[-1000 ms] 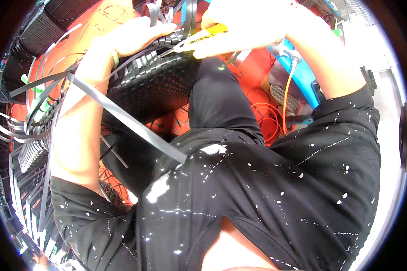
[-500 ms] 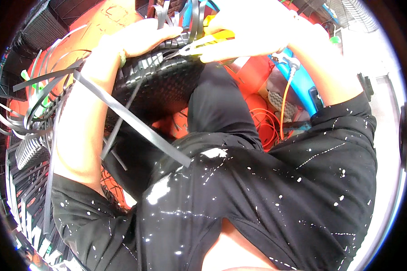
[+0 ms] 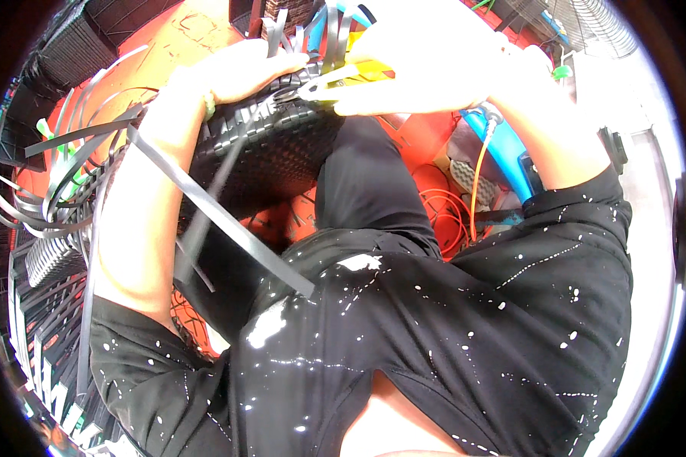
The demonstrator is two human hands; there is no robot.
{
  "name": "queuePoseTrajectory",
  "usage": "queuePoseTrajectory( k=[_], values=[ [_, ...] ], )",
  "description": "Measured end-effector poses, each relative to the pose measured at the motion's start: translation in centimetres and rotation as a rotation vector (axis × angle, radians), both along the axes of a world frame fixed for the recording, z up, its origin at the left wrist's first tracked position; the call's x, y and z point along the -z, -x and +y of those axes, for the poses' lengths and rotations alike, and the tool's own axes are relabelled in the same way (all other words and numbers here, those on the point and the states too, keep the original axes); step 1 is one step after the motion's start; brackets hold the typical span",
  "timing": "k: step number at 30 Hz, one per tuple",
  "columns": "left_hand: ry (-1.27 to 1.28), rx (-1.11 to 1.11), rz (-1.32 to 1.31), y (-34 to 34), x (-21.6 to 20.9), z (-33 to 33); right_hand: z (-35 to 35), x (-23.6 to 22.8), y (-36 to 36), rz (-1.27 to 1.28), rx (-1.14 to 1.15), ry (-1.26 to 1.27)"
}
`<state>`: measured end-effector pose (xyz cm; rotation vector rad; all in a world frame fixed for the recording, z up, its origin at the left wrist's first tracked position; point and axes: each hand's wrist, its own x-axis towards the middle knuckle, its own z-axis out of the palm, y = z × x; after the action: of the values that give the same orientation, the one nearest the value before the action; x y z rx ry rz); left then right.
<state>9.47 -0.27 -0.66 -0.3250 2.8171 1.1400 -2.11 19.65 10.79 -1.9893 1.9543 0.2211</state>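
Note:
A black woven piece (image 3: 282, 141) made of flat plastic strips lies over my legs. My left hand (image 3: 240, 72) grips its upper edge, with the thumb stretched along the rim and the other fingers mostly hidden. In my right hand (image 3: 419, 57) are yellow-handled scissors (image 3: 330, 79). Their metal tips touch the weave just beside my left hand. Several loose grey strip ends (image 3: 331, 38) stand up from the rim between the hands. One long flat strip (image 3: 221, 209) hangs from near my left forearm toward my lap. Bright glare washes out much of my right hand.
Many loose strips (image 3: 61, 206) curl out at the left, near more woven work (image 3: 53, 255). A blue tool (image 3: 511, 164) with an orange cord (image 3: 476, 179) lies under my right forearm. The floor (image 3: 168, 42) is orange-red. A wire fan guard (image 3: 602, 27) shows at upper right.
The scissors have shifted slightly along the weave toward my left hand, and my right hand sits a little lower. A strip hanging below the weave has swung and is blurred.

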Motion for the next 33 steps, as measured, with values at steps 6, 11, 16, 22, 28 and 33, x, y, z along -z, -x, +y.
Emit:
queuePoseTrajectory(
  k=[6,11,16,22,28,33],
  values=[
    [0.006,0.035,0.089,0.4,0.7,0.4,-0.2,-1.1,-0.6,0.065,0.045,-0.110],
    [0.055,-0.067,0.004,-2.6,0.6,-0.5,-1.9,-0.5,-0.9,-0.001,-0.065,-0.142],
    [0.040,-0.001,0.054,-0.1,0.7,0.1,-0.6,-0.8,-1.2,0.125,0.051,-0.116],
    [0.009,0.043,0.093,-0.6,0.7,-0.1,-0.7,0.6,0.3,0.061,-0.093,0.042],
    [0.036,0.026,0.063,-0.7,0.5,0.0,-0.6,1.7,0.6,0.118,-0.168,0.123],
    [0.014,-0.008,0.060,-0.6,0.7,0.0,-0.6,1.3,0.0,0.136,-0.110,0.075]
  ],
)
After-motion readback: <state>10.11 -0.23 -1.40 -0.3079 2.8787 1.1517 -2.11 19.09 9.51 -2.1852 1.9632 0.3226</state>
